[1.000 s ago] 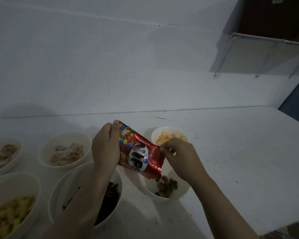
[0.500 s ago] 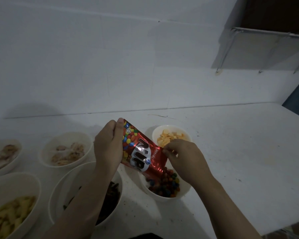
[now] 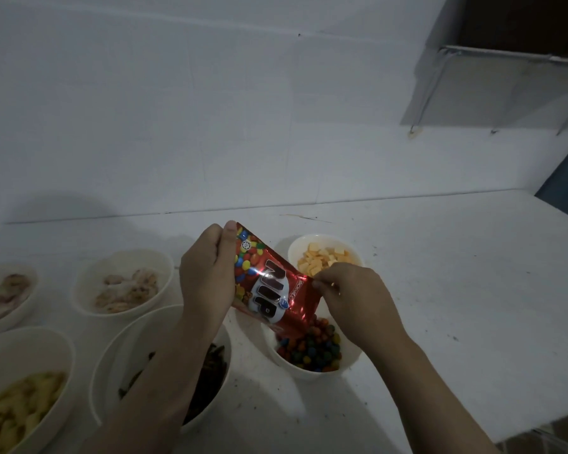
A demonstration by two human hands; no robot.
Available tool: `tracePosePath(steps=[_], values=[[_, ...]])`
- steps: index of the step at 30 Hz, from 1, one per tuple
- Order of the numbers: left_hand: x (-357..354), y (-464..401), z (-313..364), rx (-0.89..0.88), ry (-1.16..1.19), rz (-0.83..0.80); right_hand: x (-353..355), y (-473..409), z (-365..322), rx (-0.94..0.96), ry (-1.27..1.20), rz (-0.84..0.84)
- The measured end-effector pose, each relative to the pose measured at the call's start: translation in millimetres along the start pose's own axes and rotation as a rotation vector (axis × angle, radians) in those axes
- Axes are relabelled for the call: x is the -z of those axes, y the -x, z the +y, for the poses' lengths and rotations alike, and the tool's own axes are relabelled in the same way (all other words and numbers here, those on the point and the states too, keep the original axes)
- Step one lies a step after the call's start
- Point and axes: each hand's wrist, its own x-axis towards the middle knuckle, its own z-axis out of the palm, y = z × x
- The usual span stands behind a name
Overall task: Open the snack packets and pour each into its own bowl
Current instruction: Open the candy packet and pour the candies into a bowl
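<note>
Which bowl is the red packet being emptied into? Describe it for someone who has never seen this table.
On the white table, find the red packet held by both hands. The bowl lies directly under its lower end, in front of the bowl of orange squares. It alone holds small round multicoloured candies.

1. The left hand (image 3: 207, 280) grips the upper end of a red candy packet (image 3: 269, 286); the right hand (image 3: 354, 303) pinches its side edge; the packet tilts mouth-down over a white bowl (image 3: 351, 363).
2. That bowl holds coloured candies (image 3: 312, 350); behind it stands a bowl of orange cubes (image 3: 322, 260).
3. On the white bench (image 3: 456, 306), to the left, stand a bowl of dark snacks (image 3: 112, 362), a bowl of pale pieces (image 3: 122, 283) and a bowl of yellow chips (image 3: 20, 411).
</note>
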Motion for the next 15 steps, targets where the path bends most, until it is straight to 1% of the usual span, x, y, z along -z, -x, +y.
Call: tracePosePath(steps=[2, 5, 9, 11, 13, 15], values=[[-1, 1, 1, -0.011, 0.0, -0.014, 4, 0, 1, 0.004, 0.019, 0.005], [-3, 3, 3, -0.079, -0.063, -0.03, 7, 3, 0, -0.031, 0.001, -0.066], [-7, 8, 7, -0.177, -0.053, -0.056, 2, 4, -7, 0.011, -0.279, -0.042], [-9, 10, 6, -0.21, -0.056, -0.073, -3, 4, -10, -0.001, -0.345, -0.032], [-10, 11, 5, -0.215, -0.031, -0.096, -6, 5, -8, -0.033, -0.401, 0.014], [-11, 11, 0, -0.291, -0.007, -0.074, -6, 6, -3, -0.065, -0.469, 0.066]])
